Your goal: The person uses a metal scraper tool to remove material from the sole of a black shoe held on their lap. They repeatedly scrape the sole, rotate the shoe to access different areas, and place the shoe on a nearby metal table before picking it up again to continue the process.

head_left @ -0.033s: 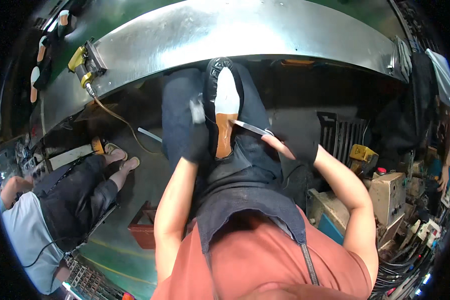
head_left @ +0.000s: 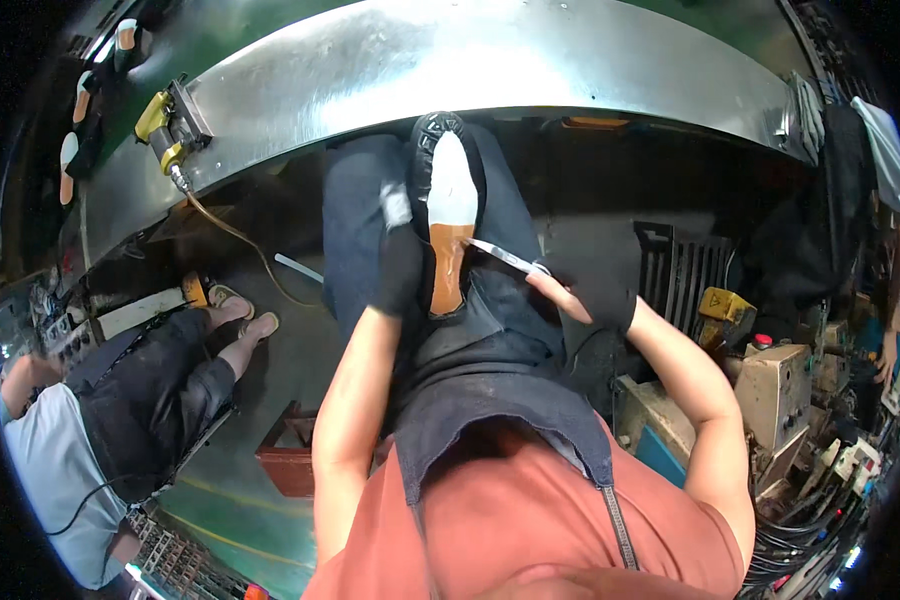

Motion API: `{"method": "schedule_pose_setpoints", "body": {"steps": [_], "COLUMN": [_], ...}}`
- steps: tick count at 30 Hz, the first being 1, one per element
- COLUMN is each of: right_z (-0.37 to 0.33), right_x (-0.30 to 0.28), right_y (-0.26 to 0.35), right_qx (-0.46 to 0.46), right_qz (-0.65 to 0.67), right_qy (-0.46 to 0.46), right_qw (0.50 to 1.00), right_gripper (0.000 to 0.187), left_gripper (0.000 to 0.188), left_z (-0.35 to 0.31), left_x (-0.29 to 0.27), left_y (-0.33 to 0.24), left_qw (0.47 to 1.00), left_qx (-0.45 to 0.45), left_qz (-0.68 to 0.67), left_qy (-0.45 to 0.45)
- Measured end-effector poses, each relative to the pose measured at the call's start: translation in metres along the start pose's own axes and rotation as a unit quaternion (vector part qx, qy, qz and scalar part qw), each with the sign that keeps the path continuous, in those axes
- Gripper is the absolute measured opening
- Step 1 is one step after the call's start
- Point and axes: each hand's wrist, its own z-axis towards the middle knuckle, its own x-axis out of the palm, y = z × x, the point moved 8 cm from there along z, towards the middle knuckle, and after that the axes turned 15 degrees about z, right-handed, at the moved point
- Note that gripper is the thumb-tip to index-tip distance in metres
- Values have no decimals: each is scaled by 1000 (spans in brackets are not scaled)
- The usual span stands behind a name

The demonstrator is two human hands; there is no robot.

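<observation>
On my lap, a black shoe (head_left: 437,165) on its last lies sole side up, toe toward the bench. Its underside has a white front part (head_left: 453,185) and a tan rear part (head_left: 447,262) with a glossy streak. My left hand (head_left: 400,262), in a black glove with white wrapping on a finger, grips the shoe's left side; its fingertips are partly hidden. In my right hand (head_left: 575,290), gloved in black with bare fingertips, is a slim pale knife-like tool (head_left: 505,256). Its tip is at the right edge of the tan part, near the white part.
A curved metal bench (head_left: 290,95) crosses ahead, with a yellow power tool (head_left: 157,125) and hose at its left. Several shoes (head_left: 68,165) stand far left. A seated person (head_left: 140,390) is at left, near a red-brown box (head_left: 290,455). Machinery (head_left: 775,395) stands at right.
The wrapped finger of my left hand has shifted slightly away from me along the shoe. The tool's tip has moved a little to the right.
</observation>
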Motion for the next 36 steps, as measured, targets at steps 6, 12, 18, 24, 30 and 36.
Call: {"method": "schedule_pose_setpoints", "body": {"steps": [6, 12, 18, 24, 30, 36], "right_z": [-4, 16, 23, -30, -33, -33], "right_x": [3, -14, 21, 103, 85, 94], "right_y": [25, 134, -7, -110, -88, -95], "right_qx": [-8, -311, 51, 142, 143, 173], "right_qz": [56, -81, 122, 500, 474, 455], "right_qy": [23, 22, -27, -239, -242, -189], "right_qw": [998, 947, 991, 820, 834, 853], "right_gripper": [34, 30, 40, 58, 64, 71], "left_gripper": [27, 69, 97, 87, 71, 60], "left_z": [13, -22, -18, -9, -23, -37], "left_x": [4, 27, 10, -6, -33, -1], "left_y": [-19, -71, -45, -15, 55, 39], "left_qw": [896, 865, 880, 950, 980, 817], "left_qx": [206, 238, 258, 145, -58, -24], "left_qz": [379, 441, 398, 274, 38, -173], "left_qy": [-108, -31, 32, 38, 187, 549]}}
